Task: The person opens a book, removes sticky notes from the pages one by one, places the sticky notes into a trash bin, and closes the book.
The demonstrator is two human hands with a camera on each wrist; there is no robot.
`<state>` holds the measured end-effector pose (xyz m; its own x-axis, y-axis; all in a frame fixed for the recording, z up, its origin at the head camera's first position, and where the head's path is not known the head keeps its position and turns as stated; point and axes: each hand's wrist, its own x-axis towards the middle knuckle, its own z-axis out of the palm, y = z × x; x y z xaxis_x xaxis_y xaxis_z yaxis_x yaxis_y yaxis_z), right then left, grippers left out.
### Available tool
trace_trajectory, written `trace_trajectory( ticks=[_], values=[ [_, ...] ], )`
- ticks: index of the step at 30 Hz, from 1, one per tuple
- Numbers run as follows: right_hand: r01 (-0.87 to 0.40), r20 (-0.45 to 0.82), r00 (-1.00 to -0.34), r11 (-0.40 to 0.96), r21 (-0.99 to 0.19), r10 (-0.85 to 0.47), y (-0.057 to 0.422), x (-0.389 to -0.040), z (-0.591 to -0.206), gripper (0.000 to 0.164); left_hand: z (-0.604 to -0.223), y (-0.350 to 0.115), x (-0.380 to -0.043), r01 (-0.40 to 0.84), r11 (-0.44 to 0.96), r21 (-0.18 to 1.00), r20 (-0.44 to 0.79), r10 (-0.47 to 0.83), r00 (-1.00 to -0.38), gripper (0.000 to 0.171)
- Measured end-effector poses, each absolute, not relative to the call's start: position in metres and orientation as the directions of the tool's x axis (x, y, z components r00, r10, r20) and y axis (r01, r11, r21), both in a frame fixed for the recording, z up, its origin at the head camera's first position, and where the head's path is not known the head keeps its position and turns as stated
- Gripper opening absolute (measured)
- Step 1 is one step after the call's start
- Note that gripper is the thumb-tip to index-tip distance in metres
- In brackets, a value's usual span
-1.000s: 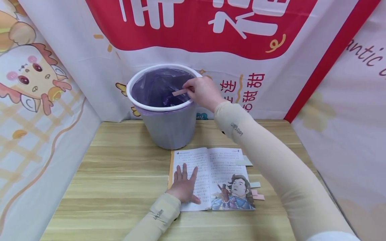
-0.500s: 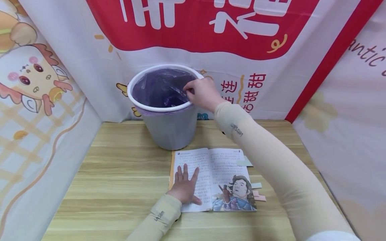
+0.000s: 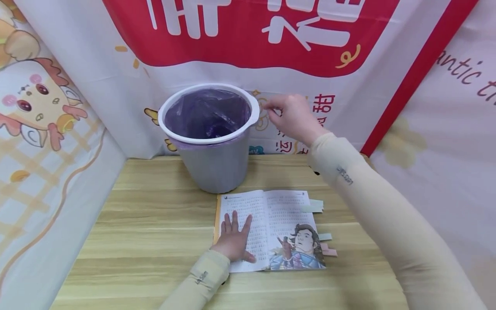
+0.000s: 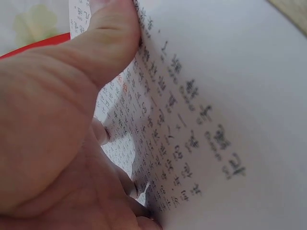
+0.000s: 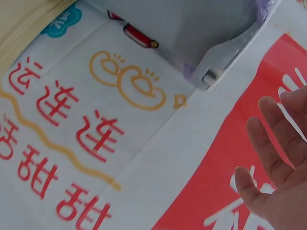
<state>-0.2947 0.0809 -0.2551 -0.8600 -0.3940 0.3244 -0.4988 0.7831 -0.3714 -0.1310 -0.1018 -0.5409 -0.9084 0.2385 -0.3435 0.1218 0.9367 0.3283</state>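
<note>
An open book [image 3: 284,215] lies on the wooden table, with printed text and a drawn figure on its right page. My left hand [image 3: 234,242] rests with spread fingers on the left page; in the left wrist view its thumb and palm lie close over the text. Pale green tabs [image 3: 312,206] and pink tabs [image 3: 329,250] stick out from the book's right edge. To the right of the bin [image 3: 213,168], apart from its rim, my right hand [image 3: 292,117] hangs in the air. The right wrist view shows its fingers loosely bent, with nothing held.
The grey bin has a white rim and a purple liner [image 3: 193,114], and stands behind the book against the printed backdrop [image 3: 217,71]. Wood tabletop [image 3: 147,241] extends left of the book. Printed cloth [image 3: 434,172] closes off the right side.
A second ago my right hand pinched a small pink strip over the bin. The strip is no longer seen, and the hand has moved right, off the bin. My left hand stays on the page.
</note>
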Motion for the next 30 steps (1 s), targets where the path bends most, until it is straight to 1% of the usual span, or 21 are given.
trace_trajectory(
  ticks=[3,9,14,19,21,27,30],
  values=[
    [-0.508,0.355,-0.851,0.779,-0.368,-0.388,0.097,-0.289,-0.261,0.032,-0.543,-0.102,-0.132,0.117,0.936,0.331,-0.344,0.235,-0.909,0.133],
    [-0.472,0.350,-0.870,0.789,-0.394,-0.347,0.125,-0.277,-0.278,0.031,-0.543,-0.103,-0.131,0.123,0.934,0.335,-0.336,0.240,-0.911,0.132],
    [-0.494,0.393,-0.854,0.767,-0.409,-0.341,0.150,-0.265,-0.296,0.027,-0.541,-0.104,-0.131,0.121,0.931,0.346,-0.336,0.243,-0.910,0.131],
    [-0.492,0.409,-0.853,0.763,-0.419,-0.326,0.176,-0.250,-0.318,0.025,-0.538,-0.104,-0.130,0.119,0.929,0.351,-0.346,0.247,-0.905,0.130],
    [-0.481,0.414,-0.855,0.775,-0.410,-0.312,0.187,-0.244,-0.327,0.024,-0.537,-0.103,-0.130,0.118,0.928,0.354,-0.349,0.248,-0.903,0.129],
    [-0.479,0.496,-0.825,0.802,-0.358,-0.271,0.223,-0.227,-0.352,0.020,-0.532,-0.100,-0.129,0.115,0.925,0.361,-0.356,0.251,-0.900,0.129],
    [-0.455,0.494,-0.835,0.807,-0.375,-0.241,0.239,-0.217,-0.363,0.021,-0.531,-0.098,-0.130,0.115,0.924,0.365,-0.356,0.253,-0.900,0.128]
  ],
)
